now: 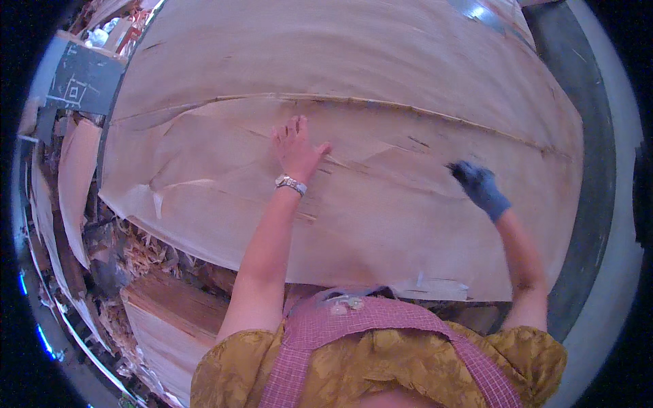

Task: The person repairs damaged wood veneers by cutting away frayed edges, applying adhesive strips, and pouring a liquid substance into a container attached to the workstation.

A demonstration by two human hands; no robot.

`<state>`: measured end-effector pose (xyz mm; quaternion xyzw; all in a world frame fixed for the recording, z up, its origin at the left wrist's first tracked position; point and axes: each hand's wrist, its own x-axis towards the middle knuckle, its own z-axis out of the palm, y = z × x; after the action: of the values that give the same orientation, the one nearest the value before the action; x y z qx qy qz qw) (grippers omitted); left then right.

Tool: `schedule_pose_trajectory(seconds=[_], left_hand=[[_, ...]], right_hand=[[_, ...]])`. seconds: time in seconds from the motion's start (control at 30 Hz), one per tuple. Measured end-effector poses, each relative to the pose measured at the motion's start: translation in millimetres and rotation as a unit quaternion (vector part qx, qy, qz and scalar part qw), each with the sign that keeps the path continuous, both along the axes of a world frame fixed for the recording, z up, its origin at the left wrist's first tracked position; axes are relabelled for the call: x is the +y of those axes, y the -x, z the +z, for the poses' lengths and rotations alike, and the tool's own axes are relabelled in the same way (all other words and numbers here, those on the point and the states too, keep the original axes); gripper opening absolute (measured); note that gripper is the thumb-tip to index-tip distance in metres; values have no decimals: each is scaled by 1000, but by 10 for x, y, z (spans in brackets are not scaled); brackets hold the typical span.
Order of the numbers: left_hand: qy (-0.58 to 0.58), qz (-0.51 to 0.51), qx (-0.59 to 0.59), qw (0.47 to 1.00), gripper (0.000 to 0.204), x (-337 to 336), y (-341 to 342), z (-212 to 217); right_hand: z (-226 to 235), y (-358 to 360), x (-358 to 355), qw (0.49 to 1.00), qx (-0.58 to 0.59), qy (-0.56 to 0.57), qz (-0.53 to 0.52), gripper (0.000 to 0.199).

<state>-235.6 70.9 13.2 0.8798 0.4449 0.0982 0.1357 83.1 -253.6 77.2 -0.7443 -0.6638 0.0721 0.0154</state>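
A broad, pale pinkish-brown sheet of wood veneer (381, 224) spreads out in front of me, wrinkled and torn in places. On its left-middle part my left hand (299, 149) lies bare with the fingers spread, a metal-banded watch (291, 183) at the wrist. Small splits and slivers show in the wood beside it. My right hand (479, 187), in a blue-grey glove with dark fingertips, is over the right part of the sheet. Its fingers are drawn together; whatever they may hold is too small and dark to name. A long raised seam (354, 100) crosses the veneer beyond both hands.
Wood scraps and shavings (146, 255) lie at the left, near a stack of boards (166, 313). A dark panel with chalk marks (85, 78) stands at the far left. A dark grey strip (588, 197) runs along the right edge of the veneer.
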Motion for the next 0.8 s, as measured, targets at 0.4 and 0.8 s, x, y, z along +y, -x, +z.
schedule_pose_trajectory(seconds=[0.4, 0.8], left_hand=[[3, 6, 51, 999, 94, 11, -34, 130], [-247, -98, 39, 963, 61, -331, -238, -53]], right_hand=[[-480, 1711, 2566, 998, 14, 36, 48, 15], [-463, 1011, 1066, 989, -17, 103, -103, 24]])
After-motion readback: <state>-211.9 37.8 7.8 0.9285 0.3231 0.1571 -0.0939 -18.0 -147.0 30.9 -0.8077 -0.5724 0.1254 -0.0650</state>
